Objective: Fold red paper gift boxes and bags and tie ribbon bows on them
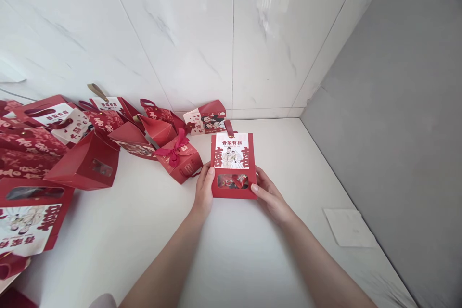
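Between my two hands is a red candy gift box [234, 192] with a white printed front showing a bridal couple, a small window with wrapped sweets behind it, and a dark red loop handle at its top. My left hand [204, 191] grips its left side, thumb on the front edge. On the right side my right hand [269, 195] holds the lower corner, thumb on the front and fingers behind, partly hidden. Just left of it stands a red box with a pink ribbon bow [176, 149].
Several red gift boxes [83, 163] crowd the left of the white tabletop [144, 240]. A printed red box [207, 118] leans near the marble-patterned wall [195, 33]. At right lie a folded white tissue [349, 227] and a grey wall [404, 106].
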`<state>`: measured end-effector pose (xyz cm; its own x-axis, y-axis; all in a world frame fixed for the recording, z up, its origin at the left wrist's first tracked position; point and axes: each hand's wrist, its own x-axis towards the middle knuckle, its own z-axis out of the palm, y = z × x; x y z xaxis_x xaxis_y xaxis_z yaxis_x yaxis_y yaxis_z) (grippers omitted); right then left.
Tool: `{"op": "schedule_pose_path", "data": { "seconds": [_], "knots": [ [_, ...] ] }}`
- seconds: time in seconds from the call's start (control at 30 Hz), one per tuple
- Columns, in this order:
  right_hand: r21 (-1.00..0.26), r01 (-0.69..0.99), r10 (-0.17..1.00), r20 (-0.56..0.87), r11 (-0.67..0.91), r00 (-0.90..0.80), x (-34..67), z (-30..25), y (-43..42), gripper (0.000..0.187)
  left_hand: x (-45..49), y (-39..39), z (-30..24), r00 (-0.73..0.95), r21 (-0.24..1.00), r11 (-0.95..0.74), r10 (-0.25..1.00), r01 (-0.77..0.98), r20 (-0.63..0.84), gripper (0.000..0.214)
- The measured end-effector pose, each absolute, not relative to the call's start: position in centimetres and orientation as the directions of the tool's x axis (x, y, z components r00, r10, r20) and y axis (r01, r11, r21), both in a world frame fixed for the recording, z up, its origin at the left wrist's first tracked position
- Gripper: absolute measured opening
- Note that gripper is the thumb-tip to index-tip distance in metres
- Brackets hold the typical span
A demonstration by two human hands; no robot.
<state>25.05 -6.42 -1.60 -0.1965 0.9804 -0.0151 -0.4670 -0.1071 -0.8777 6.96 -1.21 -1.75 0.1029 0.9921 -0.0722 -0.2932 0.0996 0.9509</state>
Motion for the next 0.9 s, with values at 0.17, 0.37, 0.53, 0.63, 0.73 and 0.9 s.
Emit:
{"op": "schedule_pose_path", "data": {
  "seconds": [0.17, 0.37, 0.53, 0.63, 0.73, 0.9],
  "knots": [
    [-0.88, -0.458, 0.976, -0.028, -0.125, -0.214, 25.21, -1.35, -6.43, 0.057, 7.04, -1.4, -1.43, 0.101, 0.946, 0.11, 0.991, -0.305, -0.083, 0.037],
    [-0.882, -0.456, 0.982, -0.034, -0.117, -0.186, 25.09, -1.57, -6.41, 0.062, 7.08, -1.46, -1.32, 0.088, 0.944, 0.126, 0.991, -0.305, -0.103, 0.039],
    [-0.883, -0.453, 0.98, -0.038, -0.124, -0.194, 25.16, -1.34, -6.45, 0.061, 7.1, -1.5, -1.3, 0.091, 0.946, 0.116, 0.992, -0.303, -0.092, 0.039],
    [-0.886, -0.444, 0.978, -0.048, -0.135, -0.202, 25.26, -1.19, -6.44, 0.062, 7.12, -1.5, -1.37, 0.091, 0.946, 0.115, 0.992, -0.304, -0.091, 0.04],
    [-0.889, -0.437, 0.978, -0.05, -0.136, -0.202, 25.3, -1.12, -6.45, 0.063, 7.14, -1.49, -1.43, 0.082, 0.948, 0.112, 0.992, -0.297, -0.092, 0.04],
    [-0.891, -0.437, 0.98, -0.037, -0.12, -0.193, 25.33, -1.03, -6.65, 0.065, 7.06, -1.4, -1.02, 0.058, 0.929, 0.152, 0.988, -0.337, -0.141, 0.045]
  ]
}}
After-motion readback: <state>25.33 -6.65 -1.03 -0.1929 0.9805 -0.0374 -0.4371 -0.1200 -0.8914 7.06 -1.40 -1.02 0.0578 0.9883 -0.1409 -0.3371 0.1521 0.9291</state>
